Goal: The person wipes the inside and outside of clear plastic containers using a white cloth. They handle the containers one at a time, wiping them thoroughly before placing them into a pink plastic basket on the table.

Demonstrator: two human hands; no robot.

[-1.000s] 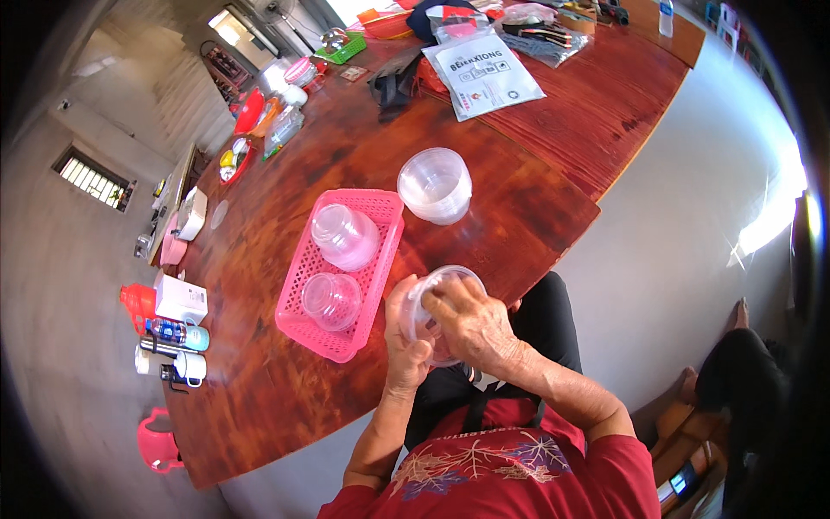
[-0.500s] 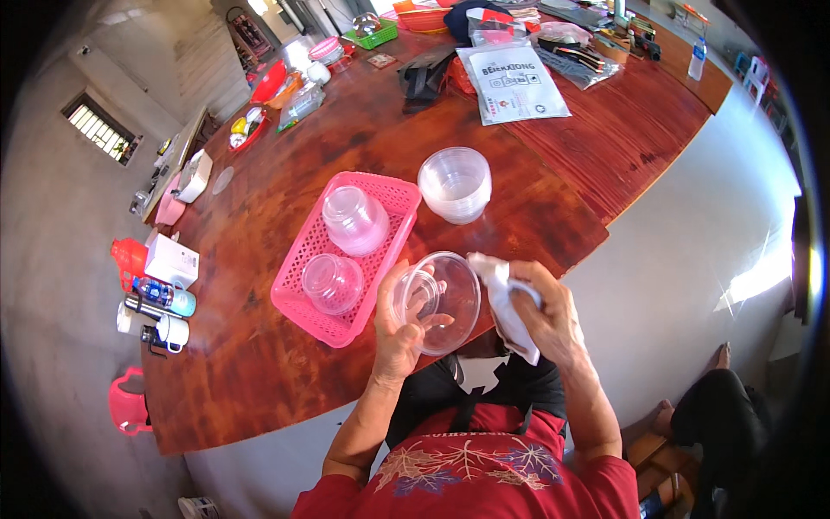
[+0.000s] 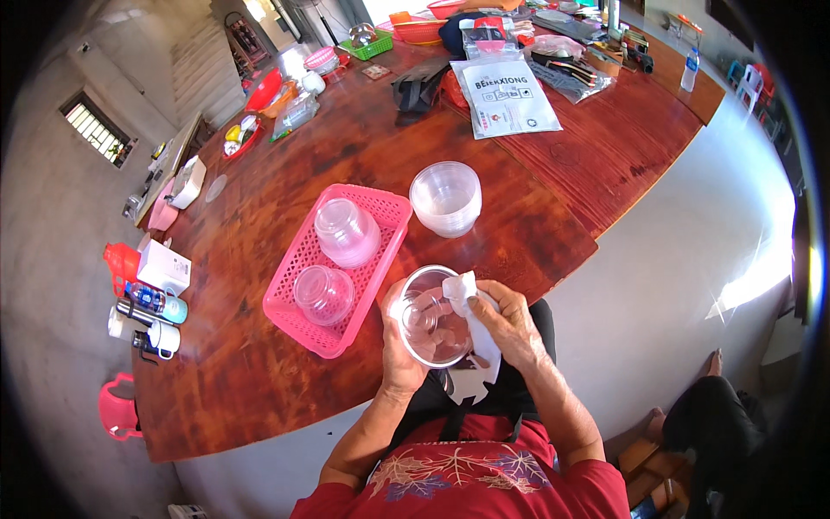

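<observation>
**Clear bowl [image 3: 425, 322] in left hand [image 3: 399, 353], white cloth [image 3: 482, 341] in right hand [image 3: 512, 325] at its rim**

Pose: both forearms come up from the lower edge, converging. Left hand wraps the bowl's left side and underside, fingers visible through the plastic. Right hand comes in from the right, thumb over the cloth, fingers bent behind. Left grip holding bowl; right grip pinching cloth.

Bowl: held over the lap by the near edge of the tabletop [image 3: 233, 368], just beside the pink basket [image 3: 374, 281]. Mouth up toward the head, leaning a bit right; base lower left. Round, so no long axis across the rim; base-to-mouth axis runs up and slightly right. Cloth overlaps the right rim, its tail hanging below.

Vs 0.5 s ago: cloth was right of the bowl, now it's over the rim; mouth faces the camera more squarely. Basket's two bowl stacks [image 3: 347, 233] and the mouth-up stack [image 3: 445, 199] beyond it unchanged.
</observation>
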